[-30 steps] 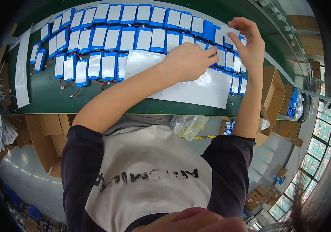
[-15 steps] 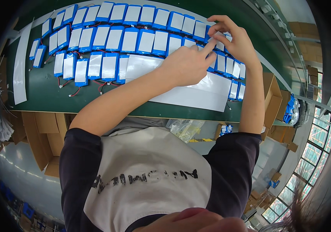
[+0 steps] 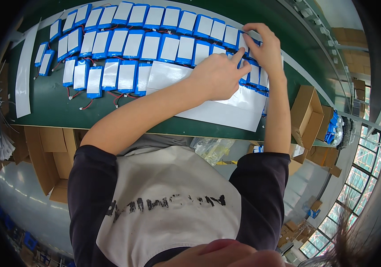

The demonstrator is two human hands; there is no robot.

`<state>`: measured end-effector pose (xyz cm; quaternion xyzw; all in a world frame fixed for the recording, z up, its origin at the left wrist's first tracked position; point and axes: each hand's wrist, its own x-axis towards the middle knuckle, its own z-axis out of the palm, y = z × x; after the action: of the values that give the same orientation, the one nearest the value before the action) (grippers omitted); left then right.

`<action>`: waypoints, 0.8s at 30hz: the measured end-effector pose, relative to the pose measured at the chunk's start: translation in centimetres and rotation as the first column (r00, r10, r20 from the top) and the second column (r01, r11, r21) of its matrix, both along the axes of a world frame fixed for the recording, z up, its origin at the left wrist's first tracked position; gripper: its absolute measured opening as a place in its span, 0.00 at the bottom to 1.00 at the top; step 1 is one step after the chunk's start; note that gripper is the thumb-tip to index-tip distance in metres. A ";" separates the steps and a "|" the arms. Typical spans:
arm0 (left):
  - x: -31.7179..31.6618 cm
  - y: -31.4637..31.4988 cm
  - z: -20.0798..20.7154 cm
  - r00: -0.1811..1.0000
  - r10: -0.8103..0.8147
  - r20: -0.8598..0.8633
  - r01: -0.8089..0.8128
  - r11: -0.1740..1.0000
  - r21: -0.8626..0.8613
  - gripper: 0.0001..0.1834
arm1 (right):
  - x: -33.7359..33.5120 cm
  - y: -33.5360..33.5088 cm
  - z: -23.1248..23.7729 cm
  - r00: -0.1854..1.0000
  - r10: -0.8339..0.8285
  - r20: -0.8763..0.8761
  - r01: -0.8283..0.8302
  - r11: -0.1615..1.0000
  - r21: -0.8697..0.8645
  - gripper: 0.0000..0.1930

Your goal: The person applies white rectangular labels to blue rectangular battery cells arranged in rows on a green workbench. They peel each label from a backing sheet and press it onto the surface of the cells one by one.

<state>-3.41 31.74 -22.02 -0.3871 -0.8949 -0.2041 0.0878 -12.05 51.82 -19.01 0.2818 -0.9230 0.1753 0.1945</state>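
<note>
My left hand [image 3: 216, 76] lies over white sheets [image 3: 221, 116], its index finger and thumb stretched out and apart toward the batteries. To its right, my right hand [image 3: 266, 50] bends down with thumb and fingertips at a white adhesive pad [image 3: 242, 42] on a battery in the far row. That battery's blue body is mostly hidden under the hand. Rows of flat blue battery packs [image 3: 150, 46] with white pads on top stretch across the green table [image 3: 57, 103]. Thin red and black leads with small white plugs come out of several packs.
A long white strip [image 3: 25, 71] lies at the table's left end. Open cardboard boxes stand at the right [image 3: 307, 116] and below the table's front edge at left [image 3: 50, 155]. Clear plastic bags [image 3: 211, 149] lie below the front edge. Blue packs [image 3: 334, 129] are piled at far right.
My right hand has moved away from my left fingertips, slightly nearer and onto a far-row battery, where a white pad now shows. My left hand has barely shifted.
</note>
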 end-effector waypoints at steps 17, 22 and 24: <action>0.0 -0.6 -0.3 0.999 -0.038 -0.017 0.038 0.999 -0.014 0.21 | 3.0 -2.1 -0.9 0.991 -0.033 0.131 0.022 0.997 0.079 0.21; 0.4 -0.9 0.1 0.973 -0.204 -0.107 0.208 0.978 0.027 0.13 | 1.7 -0.9 -1.5 0.965 -0.088 0.245 0.126 0.981 -0.145 0.21; 1.8 -3.2 1.8 0.960 -0.164 -0.225 0.177 0.984 0.037 0.08 | 1.5 -1.6 -1.7 0.973 -0.102 0.207 0.127 0.986 -0.111 0.20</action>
<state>-1.62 28.58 -20.21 -0.4803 -0.8368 -0.1919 0.1798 -10.60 50.21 -20.71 0.1964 -0.9401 0.2480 0.1271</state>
